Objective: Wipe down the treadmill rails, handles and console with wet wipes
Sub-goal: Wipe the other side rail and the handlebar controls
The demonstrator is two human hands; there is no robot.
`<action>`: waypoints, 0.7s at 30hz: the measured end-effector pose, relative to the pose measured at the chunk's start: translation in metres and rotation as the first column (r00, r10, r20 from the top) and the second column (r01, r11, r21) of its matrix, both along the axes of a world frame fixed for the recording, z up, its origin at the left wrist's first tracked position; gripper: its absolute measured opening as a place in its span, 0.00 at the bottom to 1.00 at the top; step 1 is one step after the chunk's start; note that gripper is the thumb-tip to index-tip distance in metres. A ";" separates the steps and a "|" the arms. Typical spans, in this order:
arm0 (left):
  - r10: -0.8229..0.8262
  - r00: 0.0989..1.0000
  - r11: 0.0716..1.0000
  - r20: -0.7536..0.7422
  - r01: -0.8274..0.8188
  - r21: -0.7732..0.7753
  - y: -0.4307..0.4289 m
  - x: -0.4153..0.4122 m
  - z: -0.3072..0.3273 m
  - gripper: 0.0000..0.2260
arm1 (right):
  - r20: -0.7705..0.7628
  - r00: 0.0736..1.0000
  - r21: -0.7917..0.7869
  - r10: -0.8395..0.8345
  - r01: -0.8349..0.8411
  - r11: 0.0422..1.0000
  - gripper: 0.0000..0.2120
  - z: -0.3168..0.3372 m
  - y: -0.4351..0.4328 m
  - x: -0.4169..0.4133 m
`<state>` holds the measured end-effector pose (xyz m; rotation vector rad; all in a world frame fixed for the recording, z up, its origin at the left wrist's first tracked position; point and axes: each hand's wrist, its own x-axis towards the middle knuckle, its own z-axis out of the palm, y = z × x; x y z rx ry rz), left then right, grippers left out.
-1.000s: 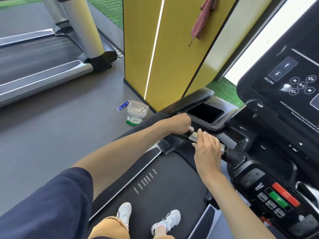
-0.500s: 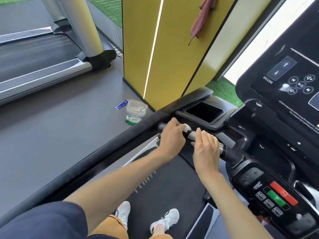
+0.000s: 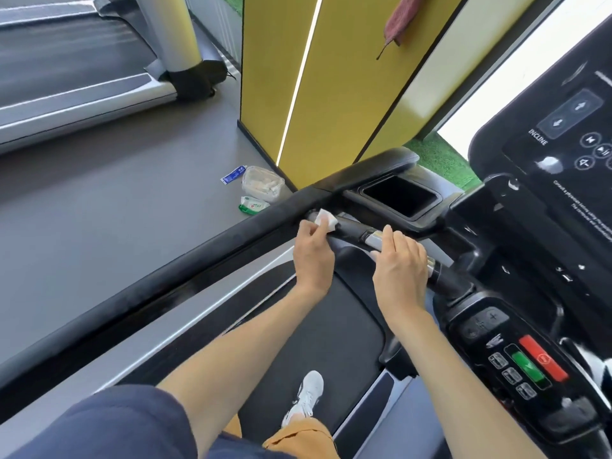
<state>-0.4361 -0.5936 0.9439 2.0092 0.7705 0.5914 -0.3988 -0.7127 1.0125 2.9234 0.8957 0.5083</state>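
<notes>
Two hands work the front handle [image 3: 357, 234] in the single head view; our left hand [image 3: 313, 260] pinches a small white wet wipe [image 3: 325, 220] between thumb and fingers [image 3: 306, 230], pressing it on the handle's left end just beside the long side rail [image 3: 198, 260]; our right hand [image 3: 400, 270] wraps the handle's metal grip, fingers curled over it. We judge the wipe limp, light and slippery when damp; best bunched and held by its folded middle so it does not slide off. A green wipes pack [image 3: 253, 205] lies on the floor; the console [image 3: 563, 180] awaits.
</notes>
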 end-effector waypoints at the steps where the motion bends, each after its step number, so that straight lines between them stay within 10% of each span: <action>1: -0.055 0.995 0.998 0.080 0.052 0.031 -0.010 -0.006 0.001 0.19 | -0.002 1.000 -0.004 0.004 -0.004 1.000 0.26 0.000 -0.001 0.000; 4: -0.213 0.939 0.975 0.271 0.184 0.128 -0.025 -0.027 0.003 0.16 | 0.006 0.999 0.001 0.034 -0.034 0.999 0.26 0.005 -0.003 0.003; 7: 0.157 0.972 0.959 0.174 -0.109 -0.260 -0.007 -0.029 0.001 0.09 | 0.003 0.999 -0.029 0.043 -0.043 0.999 0.26 0.008 -0.002 0.003; 11: 0.540 0.830 0.552 -0.138 -0.473 -0.686 0.019 -0.003 -0.005 0.09 | 0.003 0.998 -0.115 0.060 -0.059 0.992 0.26 0.011 -0.002 0.004; 15: 0.658 0.735 0.372 -0.163 -0.505 -0.779 -0.006 0.029 0.012 0.06 | -0.070 0.995 -0.200 0.077 -0.090 0.976 0.24 0.027 -0.002 0.009; 21: 0.322 0.933 0.808 0.163 -0.181 -0.560 -0.067 0.002 0.016 0.06 | -0.211 0.972 -0.342 0.104 -0.173 0.924 0.14 0.049 -0.002 0.020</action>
